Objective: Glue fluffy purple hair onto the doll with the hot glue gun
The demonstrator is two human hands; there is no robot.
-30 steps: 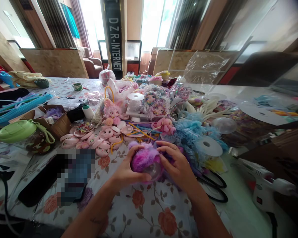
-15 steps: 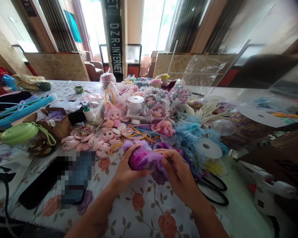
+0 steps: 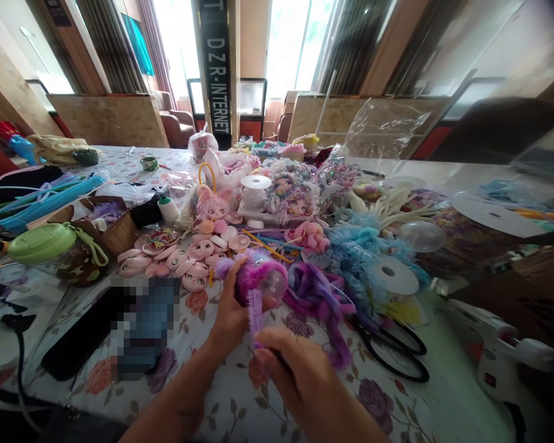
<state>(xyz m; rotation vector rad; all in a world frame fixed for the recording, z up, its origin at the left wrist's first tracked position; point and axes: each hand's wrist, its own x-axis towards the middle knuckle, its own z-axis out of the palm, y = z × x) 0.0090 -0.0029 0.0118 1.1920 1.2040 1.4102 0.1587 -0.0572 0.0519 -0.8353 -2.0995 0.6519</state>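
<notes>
My left hand [image 3: 229, 317] is wrapped round a fuzzy purple doll head [image 3: 264, 271], whose right side shows a clear, rounded plastic part with magenta fluff around it. From its front hangs a lilac fuzzy strip [image 3: 255, 311], and my right hand [image 3: 300, 372] pinches the lower end of it between thumb and fingers. A loose pile of thick purple yarn [image 3: 318, 295] lies just right of the doll head. Black-handled scissors [image 3: 397, 351] rest on the flowered cloth farther right.
Pink doll faces [image 3: 194, 277] and finished fluffy dolls [image 3: 212, 206] crowd the table's middle. Blue tulle [image 3: 357, 246] and a white spool [image 3: 394, 275] lie to the right. A glue gun [image 3: 493, 351] stands at the right edge. A phone [image 3: 145, 332] and green-lidded bottle [image 3: 46, 243] are left.
My right hand has moved down and left, drawing the lilac strip toward me. The doll head has turned, exposing its clear plastic side, and the purple yarn is now uncovered.
</notes>
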